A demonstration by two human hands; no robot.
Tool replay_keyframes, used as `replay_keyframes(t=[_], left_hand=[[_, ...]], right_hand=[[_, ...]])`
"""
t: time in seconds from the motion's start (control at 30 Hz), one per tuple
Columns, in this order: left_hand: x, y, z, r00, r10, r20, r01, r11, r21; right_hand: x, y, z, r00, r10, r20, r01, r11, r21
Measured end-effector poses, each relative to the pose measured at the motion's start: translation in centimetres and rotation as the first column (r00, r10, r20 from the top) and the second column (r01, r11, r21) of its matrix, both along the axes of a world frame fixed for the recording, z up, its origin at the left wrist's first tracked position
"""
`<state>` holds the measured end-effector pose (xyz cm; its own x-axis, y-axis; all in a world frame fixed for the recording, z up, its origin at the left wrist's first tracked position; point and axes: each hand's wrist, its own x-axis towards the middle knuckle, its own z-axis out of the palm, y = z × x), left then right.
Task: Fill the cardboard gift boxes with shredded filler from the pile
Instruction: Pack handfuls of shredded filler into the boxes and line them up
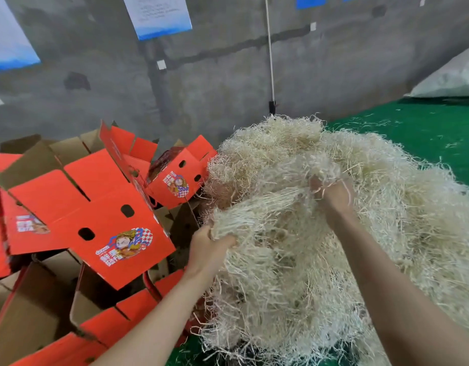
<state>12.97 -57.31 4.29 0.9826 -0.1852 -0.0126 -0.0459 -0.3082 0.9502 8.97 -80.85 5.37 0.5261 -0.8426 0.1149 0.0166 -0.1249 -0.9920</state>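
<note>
hands: left hand (211,245) and right hand (333,192) clutch shredded filler (281,207) | boxes (101,207): none visibly filled | progress: early, I judge

Found nothing legible. Spotted lettering (110,257) beside the cartoon logo (129,243) on the red gift boxes (96,196), blurred beyond reading. Saw fine print (151,7) on the blue-white wall posters (162,22), too small to read.

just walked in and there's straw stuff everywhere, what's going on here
A person is pulling shredded filler from the big pile on the green surface. The left hand grips a clump at the pile's edge; the right hand is curled into strands higher up. The red cardboard gift boxes lie jumbled to the left, none visibly filled yet.
</note>
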Motion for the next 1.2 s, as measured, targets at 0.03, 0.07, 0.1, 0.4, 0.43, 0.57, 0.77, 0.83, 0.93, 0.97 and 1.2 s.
replay_keyframes(t=[0.03,0.07,0.1,0.4,0.43,0.57,0.77,0.83,0.93,0.97,1.2], left_hand=[[-0.1,0.4,0.8,0.998,0.023,-0.058,-0.031,0.991,-0.133],[-0.3,0.6,1.9,0.995,0.021,-0.099,-0.048,0.959,-0.281],[-0.2,0.9,3.0,0.992,-0.01,-0.124,-0.042,0.913,-0.406],[1.2,1.3,8.7,0.99,-0.011,-0.141,-0.059,0.872,-0.486],[1.2,1.3,8.8,0.991,-0.009,-0.136,-0.059,0.871,-0.487],[0.9,1.3,9.9,0.986,-0.073,-0.15,-0.018,0.847,-0.532],[0.0,0.9,11.9,0.97,-0.207,-0.128,0.073,0.749,-0.659],[0.3,1.3,12.3,0.976,-0.185,-0.118,0.058,0.737,-0.673],[0.9,2.0,12.6,0.98,-0.174,-0.094,0.062,0.724,-0.687],[1.2,2.3,12.6,0.982,-0.169,-0.081,0.068,0.725,-0.685],[1.1,2.5,11.4,0.989,-0.112,-0.092,0.036,0.804,-0.593]], right_hand=[[-0.1,-0.7,-0.3,0.991,-0.091,-0.095,0.081,0.991,-0.111],[-0.2,-1.0,-0.6,0.968,-0.146,-0.202,0.095,0.965,-0.243],[-0.6,-1.0,-1.4,0.926,-0.149,-0.347,0.015,0.933,-0.36],[-3.8,0.4,4.7,0.521,0.015,-0.854,-0.687,0.602,-0.408],[-4.5,0.5,6.7,0.552,0.001,-0.834,-0.678,0.583,-0.448],[-5.1,3.8,9.9,0.69,0.294,-0.661,-0.697,0.516,-0.498],[-1.2,11.5,0.8,0.537,0.723,-0.434,-0.841,0.498,-0.211],[-0.3,10.7,-2.8,0.573,0.566,-0.592,-0.811,0.494,-0.313],[-0.7,7.1,-7.5,0.579,0.283,-0.764,-0.766,0.509,-0.392],[-1.3,5.7,-8.9,0.525,0.264,-0.809,-0.777,0.537,-0.328],[-3.2,4.8,-6.2,0.258,0.297,-0.919,-0.898,0.424,-0.115]])
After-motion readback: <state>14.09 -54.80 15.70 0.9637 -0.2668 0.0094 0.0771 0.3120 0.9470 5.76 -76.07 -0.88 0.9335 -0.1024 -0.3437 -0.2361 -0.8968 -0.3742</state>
